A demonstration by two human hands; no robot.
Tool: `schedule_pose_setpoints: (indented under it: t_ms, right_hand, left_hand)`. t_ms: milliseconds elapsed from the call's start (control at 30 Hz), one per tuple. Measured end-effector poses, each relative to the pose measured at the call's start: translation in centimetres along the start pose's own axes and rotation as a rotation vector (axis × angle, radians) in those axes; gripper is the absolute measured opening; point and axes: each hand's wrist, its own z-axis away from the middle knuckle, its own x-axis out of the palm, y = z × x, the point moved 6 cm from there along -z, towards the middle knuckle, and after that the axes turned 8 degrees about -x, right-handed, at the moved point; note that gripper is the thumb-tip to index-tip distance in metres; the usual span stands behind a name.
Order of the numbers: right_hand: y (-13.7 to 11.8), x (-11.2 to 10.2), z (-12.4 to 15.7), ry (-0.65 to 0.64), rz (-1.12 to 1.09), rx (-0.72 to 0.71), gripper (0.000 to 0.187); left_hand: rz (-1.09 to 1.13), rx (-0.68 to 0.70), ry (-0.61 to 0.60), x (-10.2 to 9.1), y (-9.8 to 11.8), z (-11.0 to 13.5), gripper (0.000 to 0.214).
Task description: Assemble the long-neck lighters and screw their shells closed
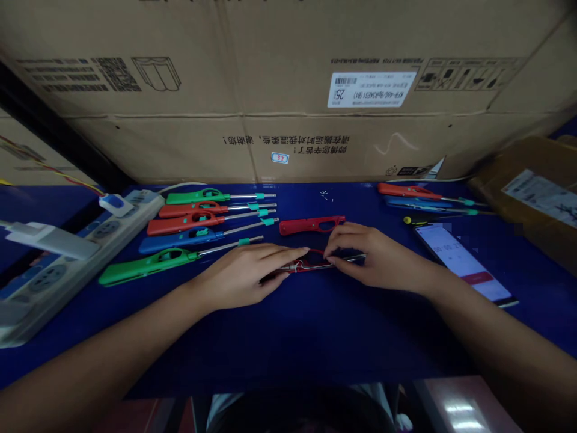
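Note:
My left hand (246, 273) and my right hand (369, 258) meet over an opened red lighter body (311, 262) lying on the blue table (288, 325). Both hands pinch it, the left at its left end, the right at its right end where a metal tube sticks out. A separate red lighter shell half (311, 225) lies just behind the hands. To the left, a row of several long-nosed lighters (189, 231) in green, red and blue lies side by side.
A white power strip (67, 252) with plugs runs along the left edge. A phone (464, 260) with a lit screen lies at the right. More lighters (424, 198) rest at the back right. Cardboard boxes (288, 90) wall off the back.

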Motion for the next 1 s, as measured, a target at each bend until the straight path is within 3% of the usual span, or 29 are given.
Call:
schedule_pose_setpoints:
  t_ms: [267,467,733,1000]
  right_hand:
    - [0.4,1.0,0.4,-0.152,-0.006,0.039,0.011]
    - [0.5,1.6,0.4,-0.148,0.083,0.055,0.014]
    - [0.4,1.7,0.6,-0.145,0.182,0.079,0.012]
    - [-0.1,2.2,0.6,-0.196,0.196,0.053,0.014]
  left_hand:
    - [-0.015,-0.006,-0.04,0.1,0.1,-0.1,0.046]
    - [-0.013,-0.003,-0.07,0.0,0.3,0.1,0.045]
    - [0.019,-0.036,0.015,0.5,0.8,-0.3,0.033]
    - [0.074,-0.043,0.023,0.7,0.8,-0.3,0.031]
